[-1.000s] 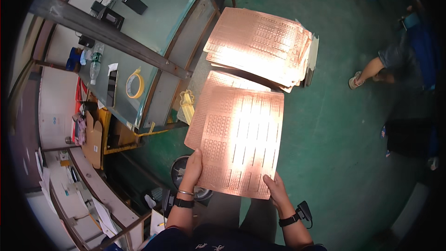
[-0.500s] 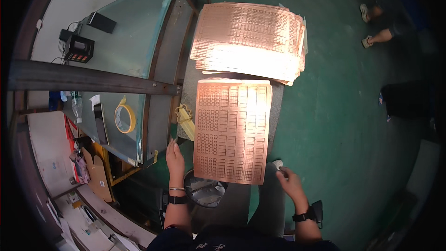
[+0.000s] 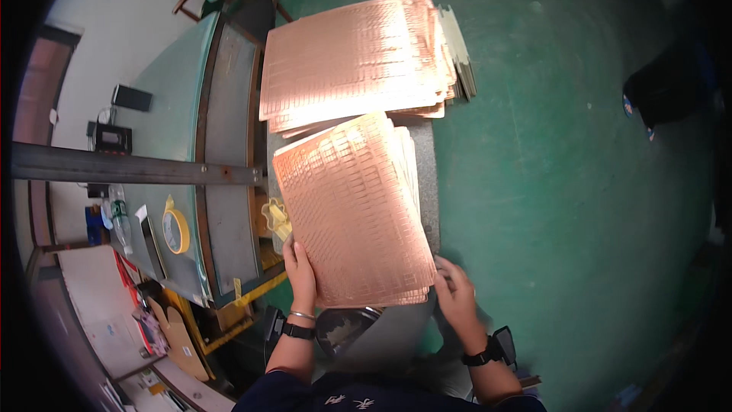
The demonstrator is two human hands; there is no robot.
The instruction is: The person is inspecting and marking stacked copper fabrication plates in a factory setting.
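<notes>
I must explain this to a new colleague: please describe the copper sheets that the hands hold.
On the green floor lie two piles of copper sheets. The nearer pile sits between the left hand and right hand. Unlike the farther pile, it is gripped at its bottom corners.

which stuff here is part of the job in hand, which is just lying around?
In hand:
- near copper sheet stack, left hand and right hand at its near corners
- far copper sheet stack

Lying about:
- yellow tape roll on the bench
- plastic bottle
- black device
- steel beam
</notes>
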